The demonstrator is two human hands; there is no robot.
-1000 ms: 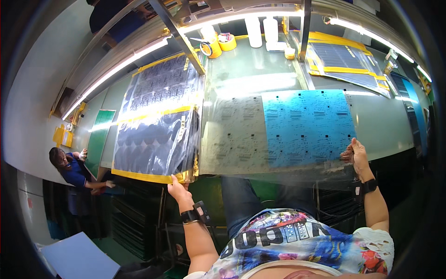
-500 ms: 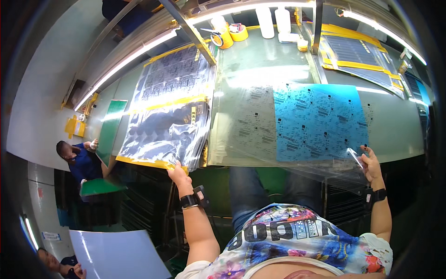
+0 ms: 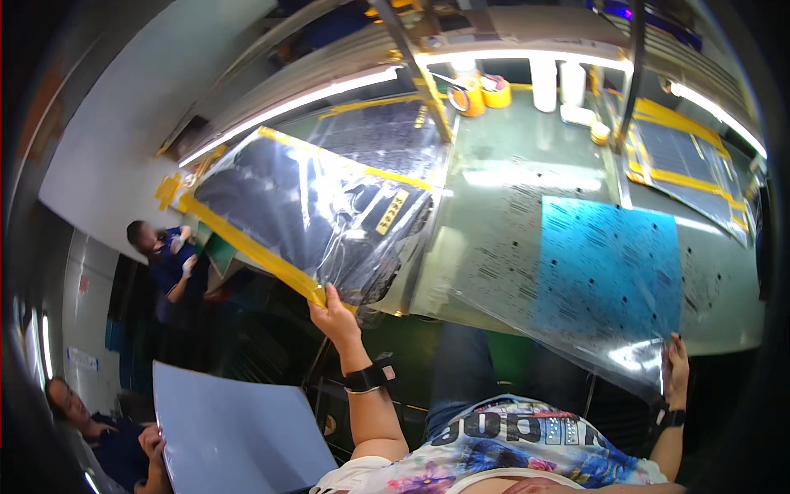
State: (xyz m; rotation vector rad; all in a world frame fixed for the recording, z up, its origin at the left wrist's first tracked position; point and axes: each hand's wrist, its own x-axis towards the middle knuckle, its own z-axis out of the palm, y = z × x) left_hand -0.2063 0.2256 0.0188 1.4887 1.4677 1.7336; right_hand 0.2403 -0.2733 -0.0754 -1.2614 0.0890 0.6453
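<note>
My left hand (image 3: 336, 323) is closed on the yellow-taped near edge of a dark film sheet in clear plastic (image 3: 284, 202). That sheet is raised and slanted above a stack of similar films (image 3: 387, 128) on the left of the bench. At the right, my right hand (image 3: 676, 375) is closed on the near right corner of a clear film with fine black printed patterns (image 3: 494, 255). The clear film extends over a bright blue panel (image 3: 609, 263) and hangs past the bench's front edge near my hand. Some of my right fingers are hidden.
Tape rolls (image 3: 495, 90) and white bottles (image 3: 544, 82) stand at the back. More yellow-taped films (image 3: 679, 152) lie far right, beyond a metal post (image 3: 632, 74). Two co-workers are at the left; one holds a large pale panel (image 3: 234, 428) close to my left arm.
My left hand has lifted and tilted the top yellow-taped film off the stack. My right hand has moved down with the clear film's corner. The whole view has shifted and turned.
</note>
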